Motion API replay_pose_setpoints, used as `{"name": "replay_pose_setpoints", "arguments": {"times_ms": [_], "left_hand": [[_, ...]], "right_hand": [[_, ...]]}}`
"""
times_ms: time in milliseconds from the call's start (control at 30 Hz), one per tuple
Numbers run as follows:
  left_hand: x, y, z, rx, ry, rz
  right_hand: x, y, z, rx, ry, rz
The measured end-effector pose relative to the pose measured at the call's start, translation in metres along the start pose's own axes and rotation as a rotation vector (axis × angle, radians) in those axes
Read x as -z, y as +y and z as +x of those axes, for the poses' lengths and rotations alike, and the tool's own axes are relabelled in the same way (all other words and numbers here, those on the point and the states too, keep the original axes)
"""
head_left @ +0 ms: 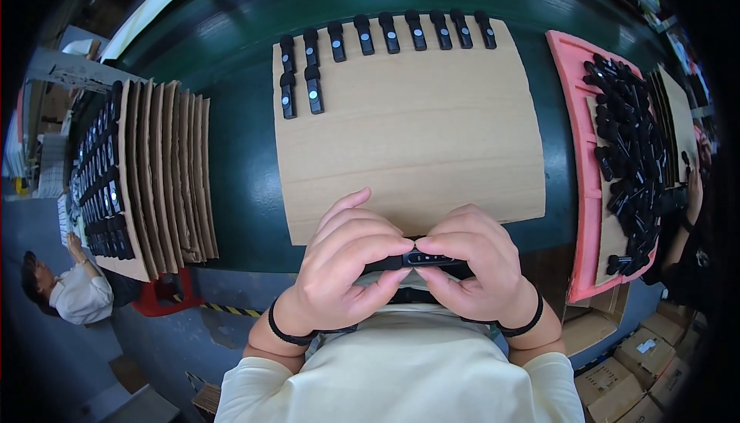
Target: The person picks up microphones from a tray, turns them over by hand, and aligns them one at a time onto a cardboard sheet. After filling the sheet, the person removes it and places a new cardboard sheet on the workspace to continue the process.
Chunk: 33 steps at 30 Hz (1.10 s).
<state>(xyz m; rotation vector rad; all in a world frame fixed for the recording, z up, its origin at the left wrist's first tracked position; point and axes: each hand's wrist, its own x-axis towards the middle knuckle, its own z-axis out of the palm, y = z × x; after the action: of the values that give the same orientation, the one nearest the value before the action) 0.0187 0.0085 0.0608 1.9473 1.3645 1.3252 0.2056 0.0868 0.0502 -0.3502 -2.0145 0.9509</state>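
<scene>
Both hands hold one small black oblong part close to my chest, below the near edge of a brown cardboard sheet. My left hand grips its left end, and my right hand pinches its right end. Several matching black parts with round silver dots lie in a row along the far edge of the sheet. A second short row sits below it at the left.
A pink foam tray at the right holds a heap of loose black parts. Stacked cardboard sheets filled with parts lie at the left on the green table. Another person stands at lower left. Cardboard boxes sit lower right.
</scene>
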Motion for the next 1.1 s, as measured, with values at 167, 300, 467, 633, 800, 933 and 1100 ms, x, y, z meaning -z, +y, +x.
{"name": "replay_pose_setpoints", "arguments": {"times_ms": [167,300,467,633,800,933,1100], "left_hand": [[0.000,0.005,0.001,0.020,0.006,-0.027],[-0.001,0.005,-0.001,0.044,0.023,-0.042],[-0.003,0.003,-0.002,0.093,0.017,-0.094],[-0.007,-0.004,0.001,0.092,-0.022,-0.141],[0.006,-0.007,-0.002,0.076,0.023,-0.090],[0.029,-0.016,-0.013,0.111,0.094,-0.047],[0.065,-0.047,-0.030,0.306,0.330,-0.054]], "right_hand": [[0.001,0.001,-0.003,0.006,-0.018,0.018],[0.002,0.001,-0.006,-0.001,-0.026,0.040],[0.004,-0.008,-0.005,-0.069,0.020,0.116],[0.010,-0.015,0.013,0.022,-0.011,0.007],[0.004,-0.015,0.027,0.056,-0.077,-0.026],[-0.004,-0.013,0.047,0.030,-0.195,-0.065],[-0.017,0.007,0.092,-0.046,-0.304,-0.199]]}}
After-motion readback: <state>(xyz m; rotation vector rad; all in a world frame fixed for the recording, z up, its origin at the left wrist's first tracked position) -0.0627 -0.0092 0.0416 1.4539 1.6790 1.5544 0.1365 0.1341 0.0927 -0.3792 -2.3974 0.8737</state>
